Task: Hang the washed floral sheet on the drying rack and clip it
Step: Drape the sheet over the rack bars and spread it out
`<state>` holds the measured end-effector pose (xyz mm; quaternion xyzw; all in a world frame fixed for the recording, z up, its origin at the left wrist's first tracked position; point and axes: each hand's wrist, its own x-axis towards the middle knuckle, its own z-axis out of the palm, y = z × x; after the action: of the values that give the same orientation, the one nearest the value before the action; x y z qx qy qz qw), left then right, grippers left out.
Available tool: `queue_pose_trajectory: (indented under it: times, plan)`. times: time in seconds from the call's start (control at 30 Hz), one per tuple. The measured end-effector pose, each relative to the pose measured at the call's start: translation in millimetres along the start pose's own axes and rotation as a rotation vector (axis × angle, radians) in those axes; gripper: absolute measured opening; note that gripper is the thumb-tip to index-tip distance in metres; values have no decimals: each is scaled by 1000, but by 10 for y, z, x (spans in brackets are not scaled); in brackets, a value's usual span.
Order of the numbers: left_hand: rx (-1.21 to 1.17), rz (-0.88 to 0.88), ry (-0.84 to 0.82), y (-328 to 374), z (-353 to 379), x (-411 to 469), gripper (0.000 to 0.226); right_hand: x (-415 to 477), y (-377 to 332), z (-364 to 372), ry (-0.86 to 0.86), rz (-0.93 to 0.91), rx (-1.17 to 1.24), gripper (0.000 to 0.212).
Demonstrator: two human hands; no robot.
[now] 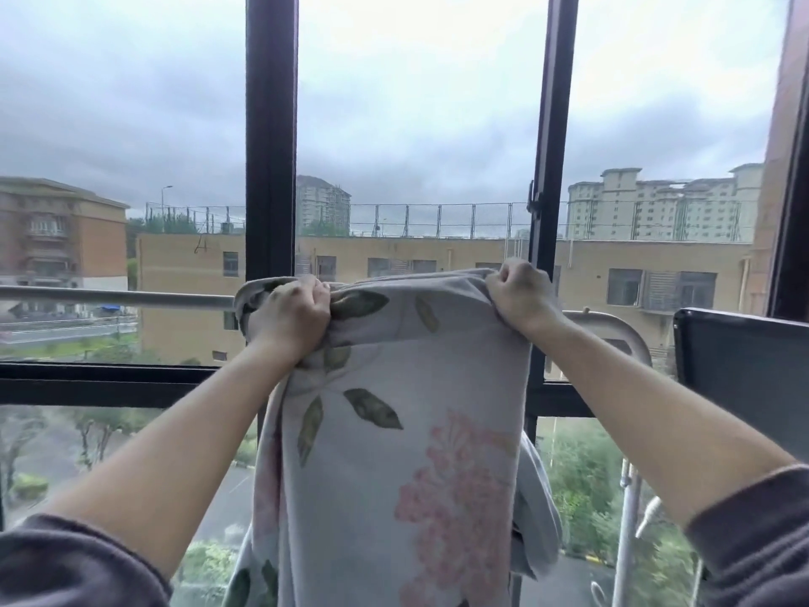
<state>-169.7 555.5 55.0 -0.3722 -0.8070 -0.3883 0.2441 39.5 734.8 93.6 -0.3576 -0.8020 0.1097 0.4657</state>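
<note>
The floral sheet (394, 431) was clenched at the rack bar (109, 296) by left hand (295, 315) and right hand (521, 295); unclipped, it could be dragged off by its weight.

Setting: upper-storey home window, laundry spot. Evidence: black metal window frame (270, 168); silver tubular drying rail (114, 297); tan multi-storey building (184, 265) opposite; street trees (582, 466) below.

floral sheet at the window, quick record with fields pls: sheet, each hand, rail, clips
sheet: floral sheet bunched along its top at rail height, rest hanging down
left hand: left hand grips the top fold at its left end
right hand: right hand grips the top fold at its right end
rail: drying rack rail runs in from the left, hidden behind the sheet
clips: none in view
</note>
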Motion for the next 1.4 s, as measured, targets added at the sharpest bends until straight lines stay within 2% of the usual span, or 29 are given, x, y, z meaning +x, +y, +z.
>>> queue_pose_trajectory:
  times: [0.07,0.13,0.2,0.23,0.3,0.4,0.53,0.6,0.67,0.73,0.83,0.93,1.1,1.23,1.37,1.4]
  plan:
    - [-16,19,96,-78,-42,-56,40,-100,108,43,-32,-62,-193,18]
    - [5,84,286,-152,-111,-127,29,-159,116,68,-7,-111,-319,20]
    - [42,118,428,-229,-172,-179,11,-204,27,39,64,-162,-365,24]
    - [47,92,452,-265,-197,-199,13,-219,-29,26,102,-199,-351,27]
    - [-13,-50,400,-343,-224,-201,27,-260,-192,58,84,-294,-288,36]
    - [-113,-220,239,-410,-233,-157,42,-342,-611,231,-132,-410,-279,49]
    - [-232,-224,180,-449,-281,-125,39,-431,-1162,632,-325,-768,-354,51]
    - [-190,-211,138,-468,-325,-126,33,-398,-1293,773,-376,-882,-456,51]
    - [-52,-136,130,-445,-346,-126,21,-328,-1339,837,-310,-943,-528,40]
    - [156,-24,202,-392,-350,-101,13,-259,-1337,860,-214,-1011,-514,25]
    - [371,87,268,-306,-303,-29,12,-192,-1239,789,-162,-1053,-439,19]
    - [358,52,223,-290,-259,33,16,-105,-1049,598,-132,-1010,-357,17]
    - [405,111,237,-365,-178,69,19,32,-575,225,-105,-920,-400,23]
    - [466,104,128,-245,-89,25,24,21,-415,213,-79,-875,-332,27]
    - [357,381,49,26,219,-61,40,-38,-524,295,-84,-926,-267,28]
    - [305,398,32,79,259,-72,44,-36,-537,310,-90,-927,-244,28]
